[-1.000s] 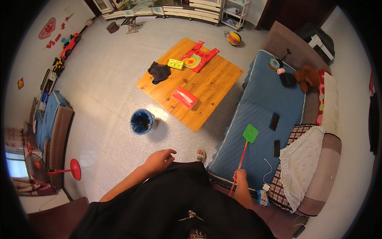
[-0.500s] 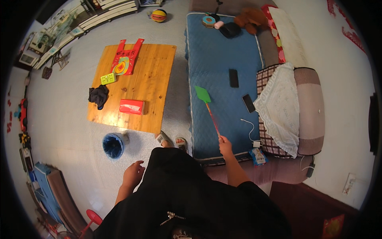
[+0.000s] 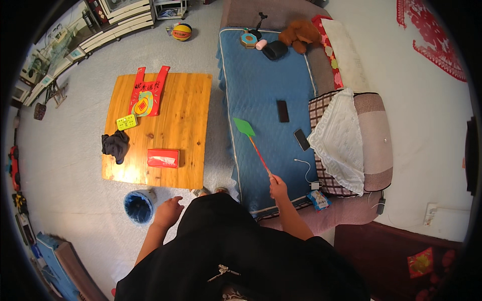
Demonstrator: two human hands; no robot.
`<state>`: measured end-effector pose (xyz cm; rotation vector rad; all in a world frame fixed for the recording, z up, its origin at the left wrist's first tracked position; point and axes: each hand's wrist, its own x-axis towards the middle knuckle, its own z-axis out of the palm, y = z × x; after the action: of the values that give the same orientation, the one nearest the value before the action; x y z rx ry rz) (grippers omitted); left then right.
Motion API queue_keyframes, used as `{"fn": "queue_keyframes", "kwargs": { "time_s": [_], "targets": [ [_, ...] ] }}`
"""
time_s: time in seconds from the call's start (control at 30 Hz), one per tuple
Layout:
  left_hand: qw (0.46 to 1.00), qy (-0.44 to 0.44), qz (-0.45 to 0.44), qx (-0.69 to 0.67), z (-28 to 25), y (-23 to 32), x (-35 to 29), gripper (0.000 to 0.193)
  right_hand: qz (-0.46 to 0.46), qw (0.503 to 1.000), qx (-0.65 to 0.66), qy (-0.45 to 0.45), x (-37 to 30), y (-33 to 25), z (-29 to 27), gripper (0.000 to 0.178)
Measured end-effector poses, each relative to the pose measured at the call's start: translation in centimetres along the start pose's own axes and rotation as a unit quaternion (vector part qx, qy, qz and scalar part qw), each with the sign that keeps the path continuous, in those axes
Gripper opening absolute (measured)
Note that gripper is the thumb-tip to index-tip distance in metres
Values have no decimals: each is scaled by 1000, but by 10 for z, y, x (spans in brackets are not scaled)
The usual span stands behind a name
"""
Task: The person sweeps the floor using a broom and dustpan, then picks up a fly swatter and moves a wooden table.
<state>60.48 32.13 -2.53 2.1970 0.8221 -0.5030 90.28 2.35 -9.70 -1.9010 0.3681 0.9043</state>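
Note:
Closed round the red handle of a fly swatter (image 3: 260, 158), my right hand (image 3: 278, 187) holds it over the near part of a blue-covered couch (image 3: 261, 95). The swatter's green head points away and to the left, over the cover's left part; whether it touches the cloth I cannot tell. My left hand (image 3: 168, 211) is empty, its fingers loosely stretched, beside a bin (image 3: 139, 207) with a blue liner. Two dark phones (image 3: 282, 111) (image 3: 301, 140) lie on the cover to the right of the swatter. Beside my right wrist is a blue-and-white packet (image 3: 319, 199).
Ahead on the left stands a wooden table (image 3: 188, 120) bearing a red bag (image 3: 147, 93), a yellow-green box (image 3: 127, 122), a dark cloth (image 3: 115, 145) and a red tissue box (image 3: 163, 158). A ball (image 3: 182, 32) rests on the floor beyond. A white charger cable (image 3: 312, 170) lies near a lace-covered cushion (image 3: 341, 143).
The whole view has shifted, with the table and couch now lower and further left in it. My right hand still grips the swatter; my left hand has come closer to the bin.

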Motion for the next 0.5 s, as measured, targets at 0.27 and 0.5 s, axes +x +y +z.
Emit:
{"fn": "queue_keyframes", "kwargs": {
  "time_s": [0.27, 0.5],
  "targets": [
    [998, -2, -60, 12, 8, -75, 12, 33, -124, 992, 17, 10, 10, -88, 7, 29],
    [977, -78, -169, -106, 74, -127, -13, 39, -395, 801, -333, 301, 113, -205, -104, 32]
  ]
}}
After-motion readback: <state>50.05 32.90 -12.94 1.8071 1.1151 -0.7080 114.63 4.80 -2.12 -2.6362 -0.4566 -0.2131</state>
